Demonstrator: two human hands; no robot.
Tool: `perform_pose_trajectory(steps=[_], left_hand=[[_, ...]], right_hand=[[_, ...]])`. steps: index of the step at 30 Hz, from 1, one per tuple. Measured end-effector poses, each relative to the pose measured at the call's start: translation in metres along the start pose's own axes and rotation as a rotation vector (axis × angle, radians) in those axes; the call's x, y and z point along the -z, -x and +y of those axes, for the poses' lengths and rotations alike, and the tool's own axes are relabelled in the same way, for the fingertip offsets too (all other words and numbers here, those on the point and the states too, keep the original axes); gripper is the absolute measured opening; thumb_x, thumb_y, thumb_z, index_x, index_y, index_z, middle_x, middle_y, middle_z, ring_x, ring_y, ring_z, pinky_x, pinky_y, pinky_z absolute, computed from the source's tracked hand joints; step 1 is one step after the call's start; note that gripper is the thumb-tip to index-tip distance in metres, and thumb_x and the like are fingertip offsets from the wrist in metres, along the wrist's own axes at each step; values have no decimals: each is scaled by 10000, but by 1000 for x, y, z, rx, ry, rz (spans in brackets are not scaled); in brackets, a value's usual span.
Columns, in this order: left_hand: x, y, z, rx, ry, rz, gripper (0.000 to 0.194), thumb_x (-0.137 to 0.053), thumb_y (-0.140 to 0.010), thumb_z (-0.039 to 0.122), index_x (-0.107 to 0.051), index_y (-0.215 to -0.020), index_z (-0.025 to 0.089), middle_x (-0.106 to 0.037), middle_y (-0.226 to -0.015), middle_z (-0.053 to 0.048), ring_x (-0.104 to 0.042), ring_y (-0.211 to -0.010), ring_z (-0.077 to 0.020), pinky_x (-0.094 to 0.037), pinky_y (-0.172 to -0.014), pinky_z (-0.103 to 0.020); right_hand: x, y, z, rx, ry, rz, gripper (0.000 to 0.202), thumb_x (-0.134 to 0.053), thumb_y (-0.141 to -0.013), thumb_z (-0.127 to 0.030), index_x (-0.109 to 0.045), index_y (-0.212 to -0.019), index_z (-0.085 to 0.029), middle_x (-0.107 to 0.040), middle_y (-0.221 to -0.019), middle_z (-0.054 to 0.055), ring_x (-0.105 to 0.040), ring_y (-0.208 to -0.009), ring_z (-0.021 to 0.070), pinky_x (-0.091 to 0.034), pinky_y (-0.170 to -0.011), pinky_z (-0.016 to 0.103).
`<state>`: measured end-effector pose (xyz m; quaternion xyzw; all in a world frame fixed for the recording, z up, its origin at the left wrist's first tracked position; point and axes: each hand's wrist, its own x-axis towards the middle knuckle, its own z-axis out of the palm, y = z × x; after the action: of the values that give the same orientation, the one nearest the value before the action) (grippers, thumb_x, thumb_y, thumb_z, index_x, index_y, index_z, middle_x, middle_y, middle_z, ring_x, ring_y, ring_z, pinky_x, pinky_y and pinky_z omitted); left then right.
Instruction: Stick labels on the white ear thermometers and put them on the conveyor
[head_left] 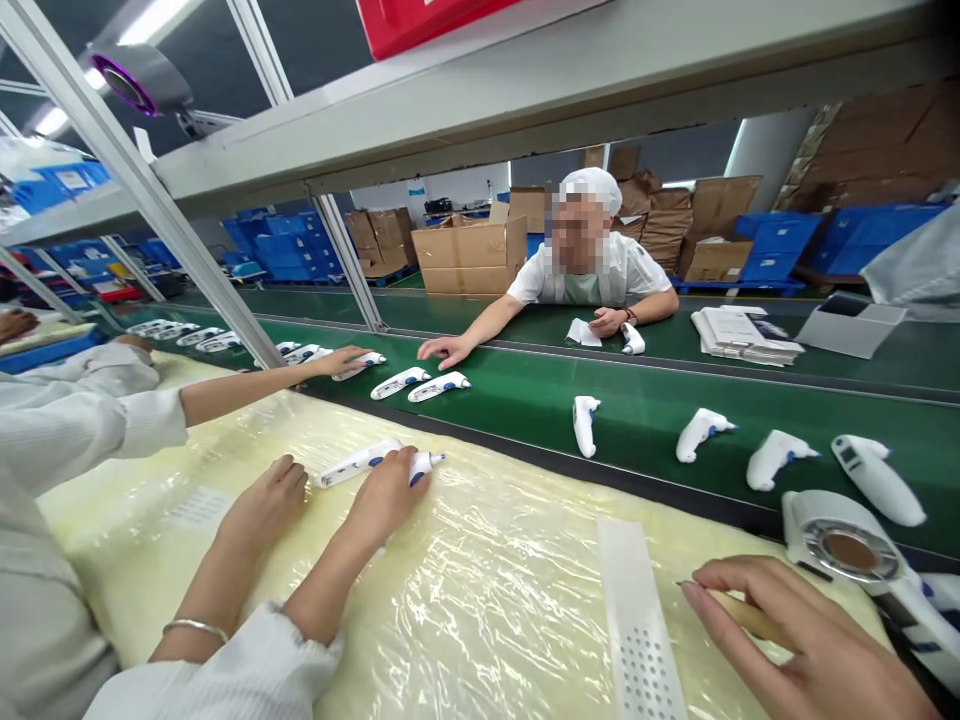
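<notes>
My left hand (390, 492) is closed over a white handheld device (349, 466) with blue parts, low over the yellowish plastic-covered table (487, 560). Whether a second device lies under the fingers cannot be made out. At the lower right, my right hand (802, 625) pinches a thin tan tool (750, 617), its dark tip pointing left. Left of that hand lies a white strip (637, 600) with rows of small holes. Beside my left hand rests a co-worker's curled hand (270, 500), with a silver bracelet on the wrist.
Several white devices (703, 433) lie along the green belt (517, 400). A co-worker's hand (349, 361) touches one at the left. Across the belt a person (592, 275) stretches out an arm. A white round-headed appliance (847, 550) stands at the right. Metal posts (349, 260) carry an overhead shelf.
</notes>
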<state>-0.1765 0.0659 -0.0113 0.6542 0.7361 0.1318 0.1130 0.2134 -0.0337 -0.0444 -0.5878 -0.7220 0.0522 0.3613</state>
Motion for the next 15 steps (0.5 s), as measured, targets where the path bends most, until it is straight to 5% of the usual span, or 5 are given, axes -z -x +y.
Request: perform_pose_trajectory(steps=[4,7,10,15], left_hand=[[-14,8,41,-117,236,-44,360,-457,-870,389,-447,-1182,208,-649,-1088,-100,-648,-1014,-285,-503,-847,-371],[-28,26,94,-191,568,-326,380,-533,-836,411,-427,-1156,234,-608,-883,-1,-635,-733,-201,-485,-639,-288],[-51,41,140,-297,708,-592,336,-594,-799,335,-451,-1083,226,-560,-831,29,-558,-698,-158,-414,-602,-248],[-86,44,163,-318,700,-759,345,-614,-824,340,-425,-1087,222,-611,-816,13,-576,-733,-178,-410,-625,-263]], right_hand=[[2,-2,-6,-93,-10,-102,235,-548,-924,-445,-681,-827,-277,-740,-882,24,-717,-744,193,-575,-608,270],[-3,-4,-11,-169,14,-202,170,-547,-919,-323,-664,-805,-277,-732,-866,-10,-698,-751,185,-548,-650,296],[-8,-4,-18,-178,80,-248,138,-572,-886,-218,-658,-786,-260,-725,-837,-26,-677,-731,181,-516,-715,337],[-10,0,-25,-150,94,-326,164,-575,-874,-103,-641,-787,-224,-701,-841,-27,-668,-757,163,-470,-773,356]])
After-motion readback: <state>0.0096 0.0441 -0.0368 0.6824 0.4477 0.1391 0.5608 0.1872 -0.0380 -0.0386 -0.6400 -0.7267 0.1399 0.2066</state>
